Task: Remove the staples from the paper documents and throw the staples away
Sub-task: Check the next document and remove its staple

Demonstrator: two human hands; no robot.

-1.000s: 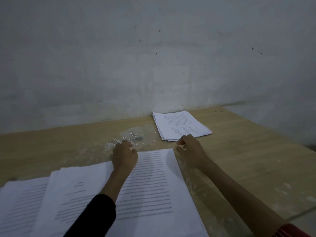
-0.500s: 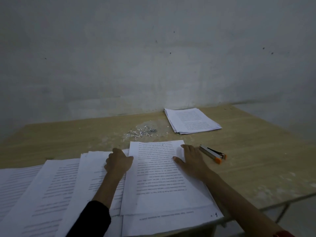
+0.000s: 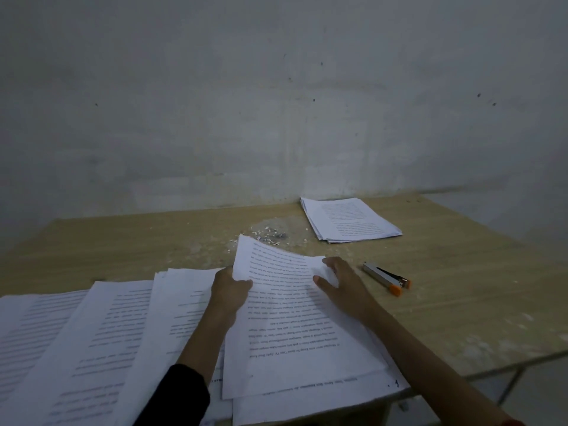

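A printed paper document (image 3: 292,321) lies in front of me, its far left corner lifted off the table. My left hand (image 3: 229,292) grips the document's left edge, thumb on top of the page. My right hand (image 3: 344,287) presses on the right part of the same document with spread fingers, which curl over its top right corner. A silver stapler with orange ends (image 3: 386,278) lies on the table just right of my right hand. A small pile of pulled staples and paper bits (image 3: 270,235) sits beyond the document.
More printed sheets (image 3: 92,333) fan out across the near left of the wooden table (image 3: 461,272). A neat stack of papers (image 3: 350,219) lies at the back by the grey wall. The table's right edge and a metal leg show at lower right.
Both hands moved from the staple pile area back onto the front document. The right hand let go of the stapler, which now lies on the table. The left hand lifted the page's corner.
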